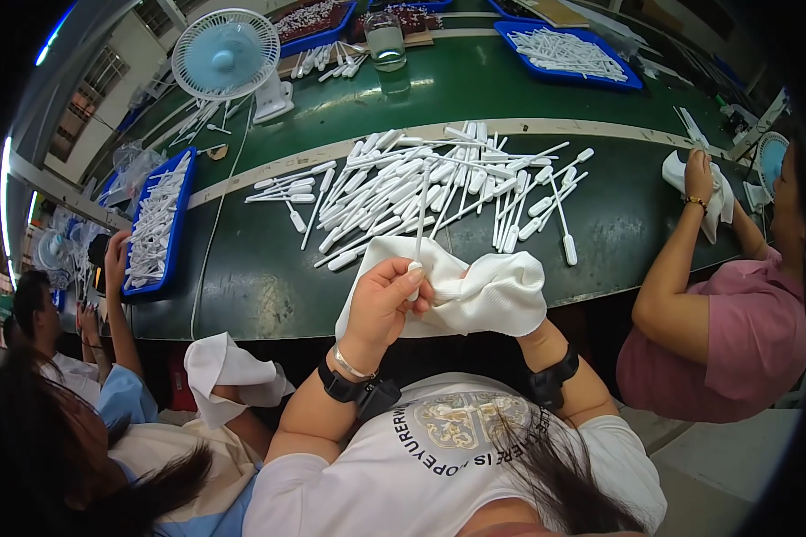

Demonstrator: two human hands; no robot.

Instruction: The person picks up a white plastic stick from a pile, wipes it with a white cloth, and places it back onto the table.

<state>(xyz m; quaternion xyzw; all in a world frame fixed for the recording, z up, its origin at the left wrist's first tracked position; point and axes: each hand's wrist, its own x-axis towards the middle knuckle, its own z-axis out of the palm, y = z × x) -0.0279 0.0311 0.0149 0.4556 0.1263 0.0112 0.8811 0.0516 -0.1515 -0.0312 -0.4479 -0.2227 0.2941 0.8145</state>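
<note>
I see the green conveyor table (269,277) carrying a heap of white plastic pipettes (421,183), with a white cloth (475,291) at its near edge. My right hand (501,300) is wrapped inside that cloth, its grip hidden. My left hand (381,304) pinches one pipette (418,234) by its bulb, stem pointing up and away over the cloth.

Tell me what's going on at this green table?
A person holds a white plastic dropper upright by its bulb in the left hand, against a white cloth that wraps the right hand. A loose pile of white droppers lies just ahead on the green table. A co-worker's hand on the right works with another white cloth, and blue trays of droppers sit to the left and at the far side.
</note>
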